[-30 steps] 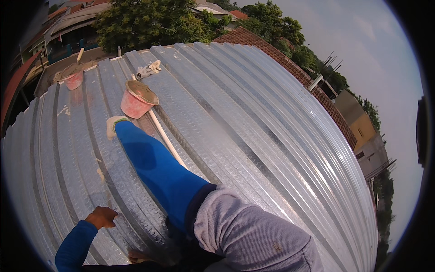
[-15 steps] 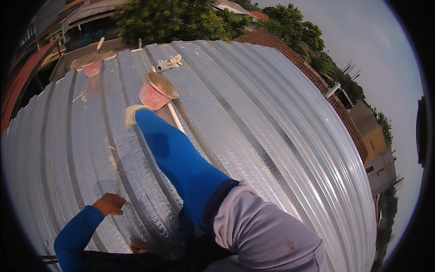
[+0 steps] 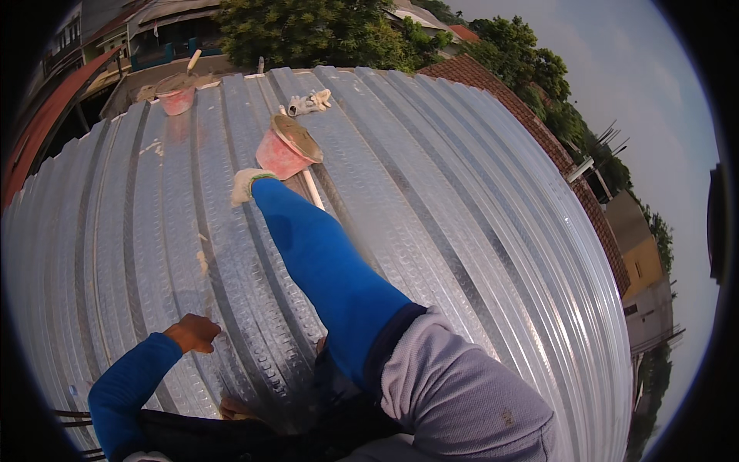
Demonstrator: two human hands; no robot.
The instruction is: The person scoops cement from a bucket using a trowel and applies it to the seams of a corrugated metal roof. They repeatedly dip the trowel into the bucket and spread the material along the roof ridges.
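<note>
"Out on the ribbed metal roof (image 3: 431, 215), where are the hands?"

"The right hand (image 3: 246, 187), pale and seemingly gloved, lies at the end of an outstretched blue-sleeved arm (image 3: 323, 269), just beside the nearer red bucket (image 3: 279, 158). Its fingers cannot be made out, so nobody can tell whether they are spread or gripping."

"And the left?"

"The left hand (image 3: 196, 333) is bare and well apart from the bucket, its fingers curled inward. Nothing shows in them, but their inner side is hidden."

"Which step does that suggest?"

"Probably reaching or bracing beside the bucket; whether they touch is unclear."

"What would handling it call for?"

"Likely a steady, level hold: it seems to lean, carries a thick brownish mix (image 3: 299, 137), and a pale pole (image 3: 312, 189) runs under or behind it."
</note>
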